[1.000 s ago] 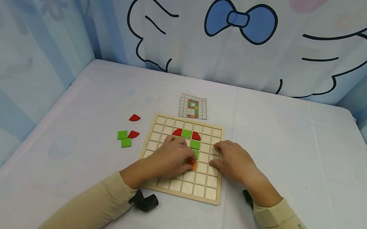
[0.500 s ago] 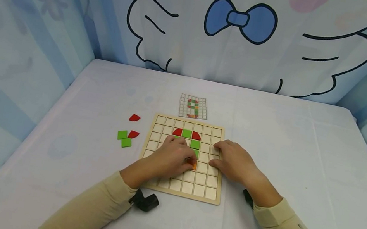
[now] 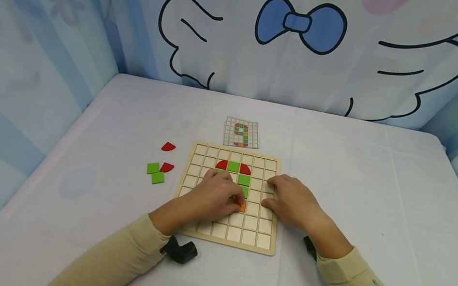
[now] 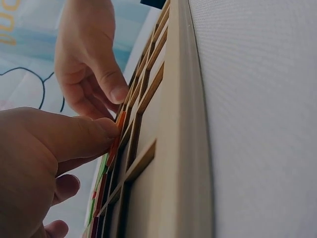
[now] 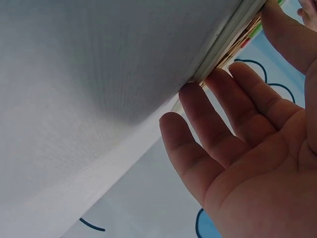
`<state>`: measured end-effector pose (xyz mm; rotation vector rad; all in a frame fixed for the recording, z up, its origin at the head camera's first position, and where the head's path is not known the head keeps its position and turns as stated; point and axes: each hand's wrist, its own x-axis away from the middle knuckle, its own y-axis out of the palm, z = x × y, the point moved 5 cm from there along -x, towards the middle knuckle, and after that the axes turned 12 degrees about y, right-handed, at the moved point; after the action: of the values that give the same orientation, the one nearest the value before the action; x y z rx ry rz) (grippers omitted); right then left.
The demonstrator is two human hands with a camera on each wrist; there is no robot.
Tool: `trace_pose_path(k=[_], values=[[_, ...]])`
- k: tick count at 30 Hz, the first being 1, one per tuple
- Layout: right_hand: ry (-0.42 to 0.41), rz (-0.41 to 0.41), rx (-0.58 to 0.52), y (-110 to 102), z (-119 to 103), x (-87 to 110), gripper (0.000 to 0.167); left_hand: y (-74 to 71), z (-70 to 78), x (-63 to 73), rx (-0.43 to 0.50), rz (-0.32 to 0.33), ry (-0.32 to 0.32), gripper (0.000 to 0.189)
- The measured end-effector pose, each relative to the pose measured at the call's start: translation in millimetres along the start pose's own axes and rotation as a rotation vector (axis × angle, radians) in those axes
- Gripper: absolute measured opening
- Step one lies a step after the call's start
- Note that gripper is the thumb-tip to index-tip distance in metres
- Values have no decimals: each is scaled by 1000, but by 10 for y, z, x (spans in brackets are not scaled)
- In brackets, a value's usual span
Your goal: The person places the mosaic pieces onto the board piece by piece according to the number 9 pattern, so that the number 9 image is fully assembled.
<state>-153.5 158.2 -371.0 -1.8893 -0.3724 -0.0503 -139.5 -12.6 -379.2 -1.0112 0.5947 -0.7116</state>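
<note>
A wooden grid board (image 3: 248, 238) lies on the table, with green, red and orange tiles in some of its squares. Over its middle, my left hand (image 3: 216, 196) pinches an orange tile (image 4: 117, 134) between thumb and fingers, low at the grid. The hand hides several squares beneath it. Near it show a green tile (image 3: 244, 180) and a red quarter-round tile (image 3: 245, 169). My right hand (image 3: 293, 202) rests at the board's right edge, its fingers (image 5: 190, 106) loosely bent and touching the rim.
Behind the board lies a small pattern card (image 3: 242, 133) with a coloured grid. Left of the board are loose red quarter-round tiles (image 3: 168, 146) and green square tiles (image 3: 157, 178). A printed curtain (image 3: 292, 69) hangs behind the table.
</note>
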Motion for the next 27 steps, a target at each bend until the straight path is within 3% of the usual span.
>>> trace_pose_path(k=[27], values=[[-7,3,0,11,13,-7,47,41,-27,-12,4,34,-3,11]])
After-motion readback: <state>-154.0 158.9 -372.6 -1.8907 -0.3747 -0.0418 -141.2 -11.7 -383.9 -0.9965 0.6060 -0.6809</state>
